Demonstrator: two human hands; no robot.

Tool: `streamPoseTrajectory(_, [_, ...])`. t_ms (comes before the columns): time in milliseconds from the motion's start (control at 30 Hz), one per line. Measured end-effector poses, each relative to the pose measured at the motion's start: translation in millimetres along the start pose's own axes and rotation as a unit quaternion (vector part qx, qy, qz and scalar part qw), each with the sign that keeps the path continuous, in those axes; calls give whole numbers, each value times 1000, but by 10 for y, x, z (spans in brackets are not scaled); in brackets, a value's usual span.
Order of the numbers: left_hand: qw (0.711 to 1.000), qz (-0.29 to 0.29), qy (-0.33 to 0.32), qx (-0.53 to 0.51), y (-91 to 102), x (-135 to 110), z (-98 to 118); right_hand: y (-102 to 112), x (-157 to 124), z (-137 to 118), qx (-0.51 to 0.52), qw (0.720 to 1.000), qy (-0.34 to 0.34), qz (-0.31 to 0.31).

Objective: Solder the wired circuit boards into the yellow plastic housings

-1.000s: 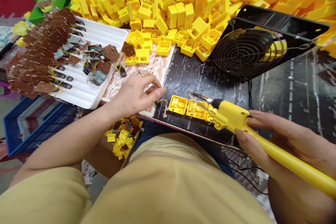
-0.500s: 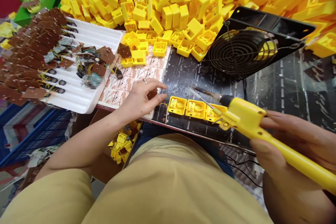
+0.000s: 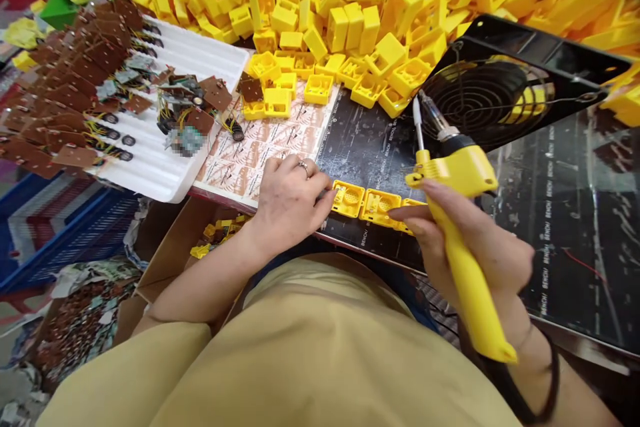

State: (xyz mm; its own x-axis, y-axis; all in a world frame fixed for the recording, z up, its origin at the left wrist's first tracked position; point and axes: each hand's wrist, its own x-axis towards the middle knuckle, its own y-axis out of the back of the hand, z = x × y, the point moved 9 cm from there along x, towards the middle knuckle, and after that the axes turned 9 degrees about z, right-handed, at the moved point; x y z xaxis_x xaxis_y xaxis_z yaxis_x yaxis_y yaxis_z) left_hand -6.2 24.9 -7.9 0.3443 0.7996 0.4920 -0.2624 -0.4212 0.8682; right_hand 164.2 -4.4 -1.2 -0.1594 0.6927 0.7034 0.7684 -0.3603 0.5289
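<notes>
My left hand (image 3: 293,197) rests on the near edge of the black work mat (image 3: 365,147), fingers curled together and touching the leftmost of three open yellow housings (image 3: 373,205) lined up there. What lies under its fingertips is hidden. My right hand (image 3: 470,247) grips a yellow soldering iron (image 3: 453,213) with its metal tip pointing up and away toward the fan. The right index finger reaches down to the rightmost housing.
A big heap of yellow plastic housings (image 3: 360,0) fills the back. A black wire-guarded fan (image 3: 493,97) leans at right. A white tray (image 3: 165,120) with brown circuit boards (image 3: 75,100) sits at left. A box of parts (image 3: 215,240) lies below the table edge, a blue crate (image 3: 60,227) beside it.
My right hand swung the soldering iron from lying across the housings to tip-up and came closer to them. My left hand slid right, up against the first housing.
</notes>
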Motion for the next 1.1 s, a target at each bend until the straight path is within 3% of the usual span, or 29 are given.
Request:
streamPoseTrajectory(133, [990,-37,12,-132,-95,-15,-112,-319,55,-131,-33,995,79,-51])
streamPoseTrajectory(267, [969,-59,34,-237,-145,-6,-215,-568,31,-119,-34,991,98,-88])
streamPoseTrajectory(400, [939,-60,79,-328,-159,28,-268,-516,30,-97,-33,991,97,-88])
streamPoseTrajectory(567, [926,-77,92,-357,-213,61,-254,-350,91,-119,8,997,69,-27])
streamPoseTrajectory(733, [899,-116,132,-401,-305,59,-279,-447,128,-150,42,998,47,-12])
streamPoseTrajectory(1100, [893,-135,94,-419,-320,87,-171,-508,113,-147,65,995,60,-35])
